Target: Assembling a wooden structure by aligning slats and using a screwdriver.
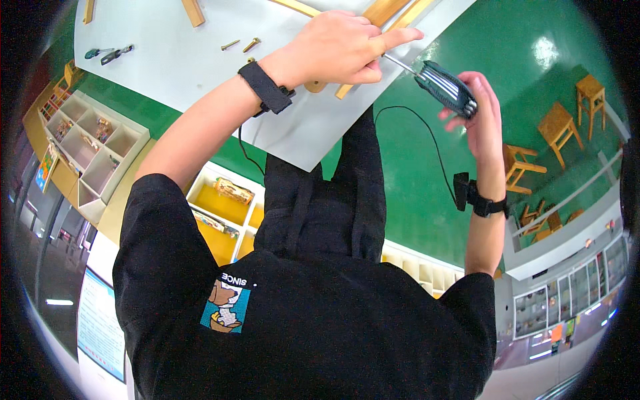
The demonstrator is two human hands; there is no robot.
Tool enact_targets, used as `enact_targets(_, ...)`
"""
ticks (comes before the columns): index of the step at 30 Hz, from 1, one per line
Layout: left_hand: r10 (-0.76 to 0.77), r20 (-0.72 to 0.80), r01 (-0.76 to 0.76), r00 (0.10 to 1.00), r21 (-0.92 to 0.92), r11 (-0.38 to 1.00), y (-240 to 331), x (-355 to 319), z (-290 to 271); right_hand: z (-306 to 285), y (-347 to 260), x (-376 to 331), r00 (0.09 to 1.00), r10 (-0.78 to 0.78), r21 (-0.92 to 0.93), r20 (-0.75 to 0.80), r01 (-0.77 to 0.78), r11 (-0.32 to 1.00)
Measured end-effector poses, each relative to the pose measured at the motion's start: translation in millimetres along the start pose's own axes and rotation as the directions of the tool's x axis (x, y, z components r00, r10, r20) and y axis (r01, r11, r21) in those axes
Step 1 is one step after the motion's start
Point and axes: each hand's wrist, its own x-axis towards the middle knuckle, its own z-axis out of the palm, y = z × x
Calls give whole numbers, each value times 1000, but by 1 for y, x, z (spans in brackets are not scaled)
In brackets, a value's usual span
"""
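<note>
My left hand [343, 50] is over the right edge of the white table [180, 73], curled over a light wooden strip [344, 91] with the index finger stretched out. My right hand [481, 110] holds a folding hex key set [445, 90] with a dark handle by its outer end, beyond the table edge. One extended metal shaft [400, 63] runs from the handle to beside my left thumb; its tip is hidden there. A broader wooden piece [385, 11] lies just past my left hand. A round wooden part [315, 87] shows under my left wrist.
Two screws [251, 45] lie on the table, left of my hand. Farther left are two dark-handled tools [117, 55]. Another wooden piece [193, 12] is at the far edge. Wooden stools [559, 127] stand on the green floor at right. A thin black cable [427, 123] hangs from my right wristband.
</note>
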Motion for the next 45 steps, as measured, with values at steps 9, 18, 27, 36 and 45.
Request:
enact_targets(9,-18,1,18,1000,-24,1000,0,0,-1,-4,34,-19,750,-621,-855,229,460,240)
enact_targets(18,13,16,-13,1000,3,1000,-1,3,-2,-19,68,4,849,154,261,505,-320,911)
enact_targets(27,-31,56,30,998,15,999,-1,2,-5,9,71,-14,699,-708,-750,97,519,410)
enact_targets(36,20,60,-22,998,39,999,-7,2,0,2,36,2,949,291,217,118,-311,925)
enact_targets(45,-14,80,12,997,30,999,-4,1,-5,-5,55,-9,741,-649,-766,174,516,383)
